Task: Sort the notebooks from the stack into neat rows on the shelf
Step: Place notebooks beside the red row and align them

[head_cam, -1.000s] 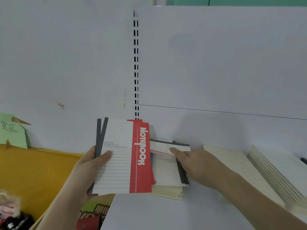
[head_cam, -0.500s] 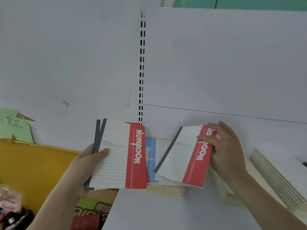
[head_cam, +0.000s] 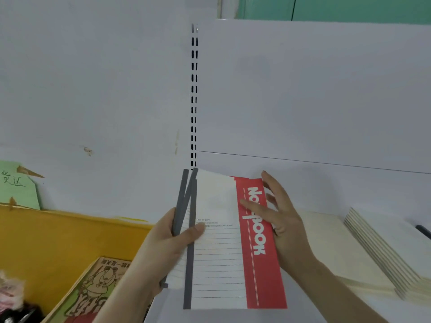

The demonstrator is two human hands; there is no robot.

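I hold a small bundle of red-and-white notebooks (head_cam: 221, 257) with grey spines upright in front of the white shelf (head_cam: 233, 315). My left hand (head_cam: 170, 243) grips the bundle at its spine side, thumb across the front cover. My right hand (head_cam: 279, 217) holds the red edge, thumb on the "NOTEBOOK" stripe and fingers behind. The notebooks in the bundle are fanned slightly at the top. The stack they came from is hidden behind them.
Cream notebook stacks (head_cam: 338, 252) and a slanted row of notebooks (head_cam: 384, 248) lie on the shelf to the right. A yellow bin (head_cam: 58, 241) with a printed box (head_cam: 98, 287) sits at the left. A slotted upright (head_cam: 194, 101) runs up the back panel.
My right hand brought the red notebook it had lifted from the stack over to the left and laid it against the bundle in my left hand. The camera moved closer.
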